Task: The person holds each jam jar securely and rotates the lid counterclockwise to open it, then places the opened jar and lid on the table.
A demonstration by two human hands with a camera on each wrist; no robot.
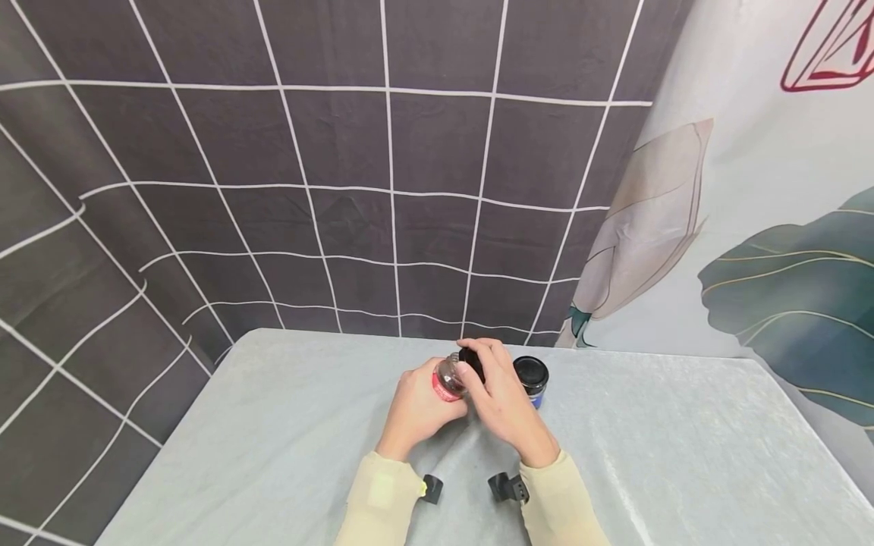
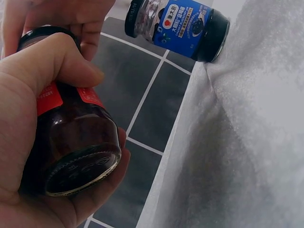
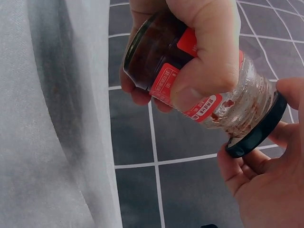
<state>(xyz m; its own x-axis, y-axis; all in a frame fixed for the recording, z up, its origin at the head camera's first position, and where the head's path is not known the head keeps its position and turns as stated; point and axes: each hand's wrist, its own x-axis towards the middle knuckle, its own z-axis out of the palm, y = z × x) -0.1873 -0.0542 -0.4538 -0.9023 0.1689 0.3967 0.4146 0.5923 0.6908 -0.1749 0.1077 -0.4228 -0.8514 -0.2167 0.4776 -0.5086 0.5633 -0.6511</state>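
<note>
A glass jar (image 1: 448,381) with a red label and dark contents is gripped by my left hand (image 1: 415,403), held up and tilted over the table. In the right wrist view, the left thumb lies across the label, and reddish bits cling to the glass neck (image 3: 241,103). My right hand (image 1: 504,400) pinches the rim of the black lid (image 3: 260,127) between thumb and fingers. This lid sits aslant at the jar's mouth, with a gap showing along one side. The left wrist view shows the jar's dark base (image 2: 84,171).
Just beyond the right hand, a second jar (image 1: 531,375) with a black lid and a blue label (image 2: 183,28) stands upright on the table. A grey cloth (image 1: 273,440) covers the table. Behind it hangs a dark curtain (image 1: 348,227) with a white grid.
</note>
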